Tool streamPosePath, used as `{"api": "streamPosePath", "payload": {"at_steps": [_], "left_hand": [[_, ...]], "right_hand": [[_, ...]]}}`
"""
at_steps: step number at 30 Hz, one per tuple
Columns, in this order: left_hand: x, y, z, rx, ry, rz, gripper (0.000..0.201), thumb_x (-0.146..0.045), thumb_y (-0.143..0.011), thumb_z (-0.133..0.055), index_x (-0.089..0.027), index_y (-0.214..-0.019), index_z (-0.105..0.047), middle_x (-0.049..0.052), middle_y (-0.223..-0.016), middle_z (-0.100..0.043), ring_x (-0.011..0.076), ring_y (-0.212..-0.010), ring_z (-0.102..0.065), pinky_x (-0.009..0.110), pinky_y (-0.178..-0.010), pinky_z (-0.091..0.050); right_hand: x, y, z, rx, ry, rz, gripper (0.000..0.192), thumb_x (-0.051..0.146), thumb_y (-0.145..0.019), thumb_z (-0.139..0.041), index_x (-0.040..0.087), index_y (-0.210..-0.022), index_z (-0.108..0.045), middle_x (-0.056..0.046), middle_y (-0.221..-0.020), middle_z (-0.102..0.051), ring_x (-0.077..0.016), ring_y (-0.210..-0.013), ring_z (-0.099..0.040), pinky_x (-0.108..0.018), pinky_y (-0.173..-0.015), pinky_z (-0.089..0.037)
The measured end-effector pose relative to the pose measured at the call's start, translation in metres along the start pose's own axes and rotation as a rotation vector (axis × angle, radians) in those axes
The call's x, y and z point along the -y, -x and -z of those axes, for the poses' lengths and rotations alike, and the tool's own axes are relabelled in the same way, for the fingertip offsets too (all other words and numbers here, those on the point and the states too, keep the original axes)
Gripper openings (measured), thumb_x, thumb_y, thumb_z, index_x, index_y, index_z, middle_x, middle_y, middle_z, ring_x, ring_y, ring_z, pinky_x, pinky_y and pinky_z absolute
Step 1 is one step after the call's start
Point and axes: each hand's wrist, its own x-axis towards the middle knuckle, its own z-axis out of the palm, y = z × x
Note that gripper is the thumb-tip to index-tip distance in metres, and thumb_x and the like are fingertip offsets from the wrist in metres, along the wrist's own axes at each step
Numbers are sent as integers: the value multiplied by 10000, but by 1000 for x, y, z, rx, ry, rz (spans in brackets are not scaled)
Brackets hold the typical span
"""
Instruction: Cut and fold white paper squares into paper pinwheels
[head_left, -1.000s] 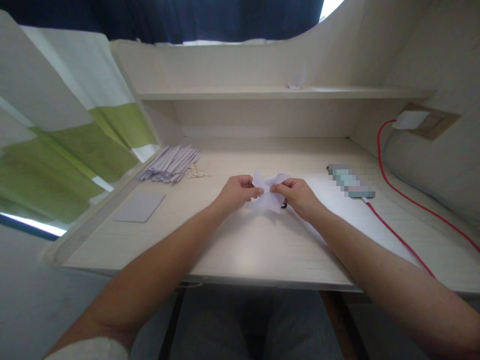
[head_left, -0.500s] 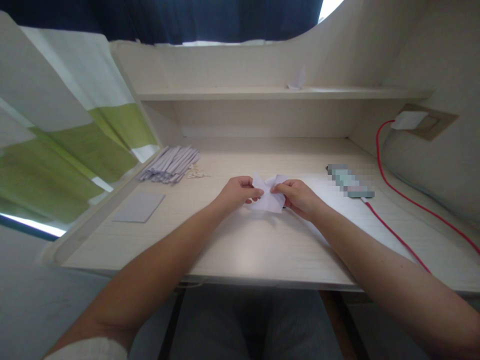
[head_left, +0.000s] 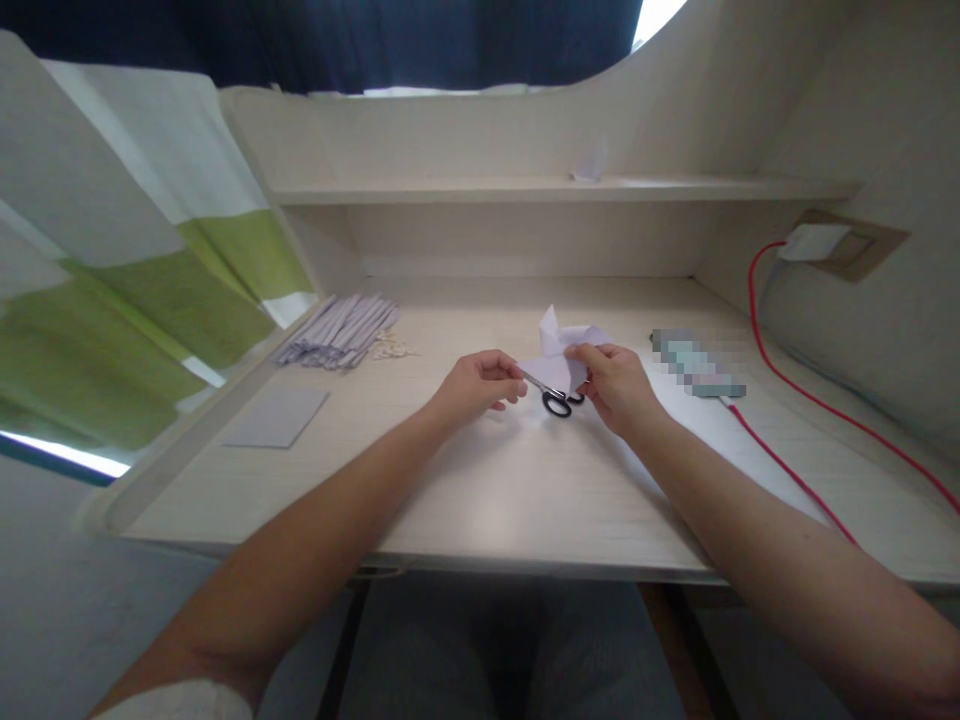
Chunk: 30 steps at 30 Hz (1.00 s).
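In my right hand [head_left: 613, 385] is a folded white paper [head_left: 566, 368], pinched between thumb and fingers at its right side. Several flaps of the paper stand up, and its left corner reaches toward my other hand. Black-handled scissors [head_left: 556, 403] lie on the desk under and in front of the paper, blades pointing left. My left hand [head_left: 484, 385] hovers just left of the blade tips, its fingers loosely curled and apart, with nothing visible in them.
On the desk [head_left: 480, 500] at left are a bundle of rolled paper sticks [head_left: 341, 330], small pale strings [head_left: 394, 346] and a flat square sheet [head_left: 277, 418]. At right lies a blurred phone [head_left: 697, 365] on a red cable [head_left: 787, 470]. A folded paper piece [head_left: 589, 165] stands on the shelf [head_left: 465, 190].
My left hand has let go of the paper. My right hand has carried it right and slightly away, its flaps now raised. The scissors beneath have come into view.
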Motion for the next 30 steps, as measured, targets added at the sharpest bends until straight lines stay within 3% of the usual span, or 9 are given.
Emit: {"api": "streamPosePath", "payload": {"at_steps": [8,13,17,21,25,28,30], "left_hand": [[7,-2,-2,-43,-75,-293,201,-351,-733,-824,-173,-805,-766,18,-733,-710,119,-660,-599,268,-659,-481],[5,3,-4,-63,-169,-326,202,-364,-781,-808,-181,-823,-731,15,-762,-709,125,-678,-610,280,-690,-497],[3,9,-5,-32,-157,-346,323,-301,-810,-770,-211,-1106,-680,-1,-788,-706,143,-721,-659,276,-703,-521],[3,15,-2,-44,-403,-544,518,-213,-832,-734,-272,-1337,-637,21,-1000,-667,145,-835,-635,280,-763,-531],[6,13,-1,-173,-670,-764,385,-241,-814,-813,-270,-1193,-755,27,-971,-550,167,-871,-559,323,-810,-501],[8,10,-2,-252,-767,-839,196,-322,-852,-824,-284,-1044,-823,28,-911,-500,186,-895,-533,347,-839,-471],[9,10,-3,-269,-804,-875,176,-360,-858,-824,-300,-1023,-835,43,-938,-523,198,-925,-530,362,-871,-462]], "right_hand": [[-7,5,-6,34,-6,-39,210,277,-593,-840,160,-635,-671,-14,-590,-656,-147,-542,-607,-263,-496,-511],[-5,8,-7,35,-13,-55,212,281,-601,-845,167,-643,-671,-14,-612,-668,-151,-565,-616,-275,-524,-532],[-3,9,-8,35,-9,-74,205,261,-595,-835,169,-640,-658,-8,-580,-645,-138,-520,-576,-254,-457,-463],[-4,7,-6,12,-17,-82,194,261,-609,-818,172,-661,-654,-14,-581,-647,-150,-531,-591,-255,-455,-477],[-3,8,-6,19,-61,-80,183,272,-627,-796,167,-691,-661,-23,-620,-669,-150,-543,-599,-263,-472,-508],[-2,11,-8,45,-82,-86,195,269,-620,-809,161,-685,-660,-16,-613,-656,-146,-548,-596,-263,-481,-513],[-1,13,-9,63,-90,-91,200,268,-620,-814,160,-672,-654,-14,-602,-648,-143,-545,-592,-256,-474,-498]]}}
